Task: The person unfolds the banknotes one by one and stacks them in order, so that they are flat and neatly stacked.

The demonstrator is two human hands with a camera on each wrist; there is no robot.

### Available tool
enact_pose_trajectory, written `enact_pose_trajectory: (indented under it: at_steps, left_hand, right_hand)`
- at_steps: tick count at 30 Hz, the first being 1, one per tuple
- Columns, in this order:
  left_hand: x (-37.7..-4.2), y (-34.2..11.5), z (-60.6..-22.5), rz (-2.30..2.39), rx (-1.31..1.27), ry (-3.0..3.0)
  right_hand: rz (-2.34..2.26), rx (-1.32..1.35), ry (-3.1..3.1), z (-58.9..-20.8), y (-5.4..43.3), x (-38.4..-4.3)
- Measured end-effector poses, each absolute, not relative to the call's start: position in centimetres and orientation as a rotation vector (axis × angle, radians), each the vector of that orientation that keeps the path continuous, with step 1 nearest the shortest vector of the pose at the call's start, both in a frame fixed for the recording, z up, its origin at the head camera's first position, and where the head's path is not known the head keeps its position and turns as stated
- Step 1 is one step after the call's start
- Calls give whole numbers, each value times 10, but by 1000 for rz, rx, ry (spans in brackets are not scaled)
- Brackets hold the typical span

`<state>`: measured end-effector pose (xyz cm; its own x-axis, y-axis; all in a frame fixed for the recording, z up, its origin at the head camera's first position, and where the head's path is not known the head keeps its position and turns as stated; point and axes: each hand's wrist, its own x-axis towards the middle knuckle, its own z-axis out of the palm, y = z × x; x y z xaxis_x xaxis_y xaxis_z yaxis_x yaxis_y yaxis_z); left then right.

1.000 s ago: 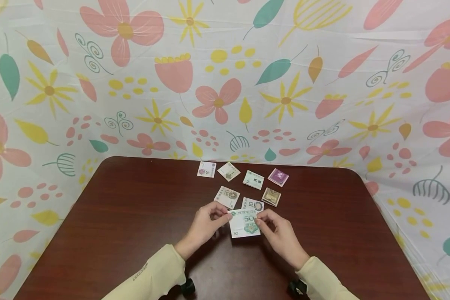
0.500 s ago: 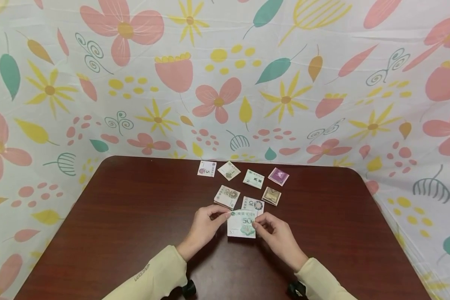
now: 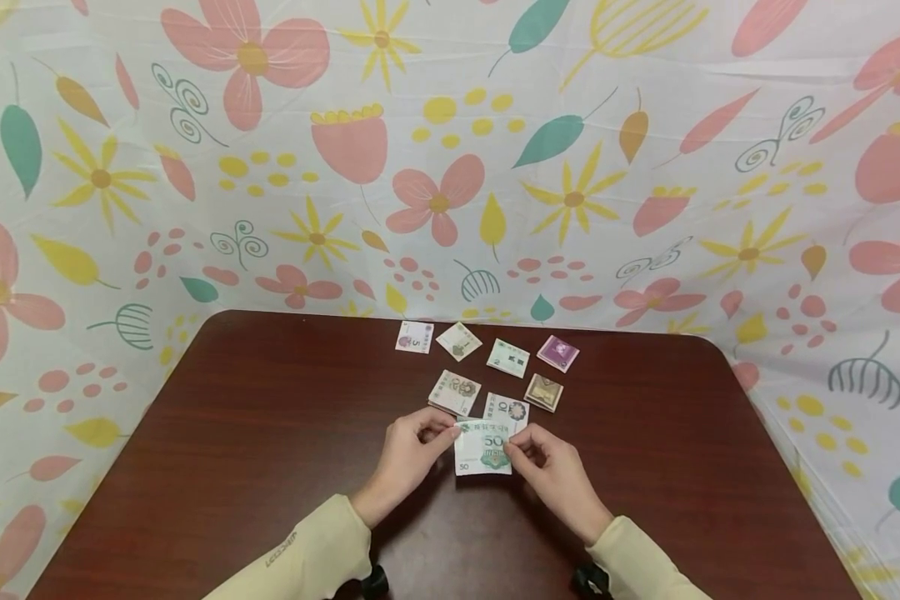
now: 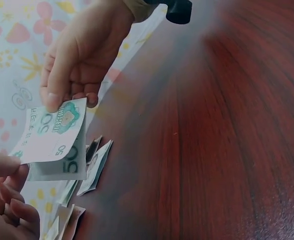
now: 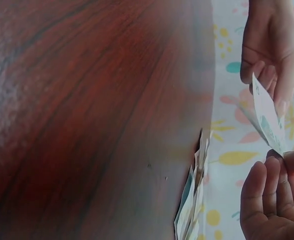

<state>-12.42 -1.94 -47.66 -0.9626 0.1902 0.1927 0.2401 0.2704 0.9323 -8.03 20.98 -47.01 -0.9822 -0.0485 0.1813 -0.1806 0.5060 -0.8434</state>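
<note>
A green-and-white 50 banknote (image 3: 482,458) is held up above the table, near its middle. My left hand (image 3: 408,454) pinches its upper left corner between thumb and fingers. On the right edge, my right hand (image 3: 558,471) pinches it the same way. In the left wrist view the banknote (image 4: 49,132) shows two layers that gape apart, each printed with 50, so it looks folded. The right wrist view catches the banknote (image 5: 267,117) nearly edge-on. Just behind it lies a 10 banknote (image 3: 501,407), its near part covered by the held one.
A folded 20 banknote pile (image 3: 453,392) and a brown folded note (image 3: 543,392) lie behind the hands. Farther back are a 5 note (image 3: 415,337), a 1 note (image 3: 459,342), a green 2 note (image 3: 507,357) and a purple note (image 3: 557,353). A floral cloth (image 3: 450,167) hangs behind the table.
The right hand and the banknote's right edge have shifted slightly left, and the banknote looks a little narrower. Both hands keep their pinch. The notes on the table have not moved.
</note>
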Motion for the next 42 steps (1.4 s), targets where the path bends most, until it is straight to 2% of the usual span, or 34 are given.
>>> enact_pose_trajectory:
  at_steps: [14, 23, 29, 33, 42]
  left_hand:
    - [-122, -26, -470, -2020, -461, -2430]
    - [-119, -30, -467, -2112, -610, -2446]
    - [-117, -33, -466, -2168, -720, -2383]
    - [-118, -35, -467, -2190, -698, -2369]
    - [-121, -45, -475, -2152, -500, -2408]
  right_hand:
    - [1470, 209, -2603, -470, 222, -81]
    - [1400, 327, -2615, -474, 230, -90]
    - [1706, 377, -2710, -475, 234, -89]
    - [1861, 376, -2725, -473, 236, -87]
    - [1883, 273, -2693, -478, 243, -85]
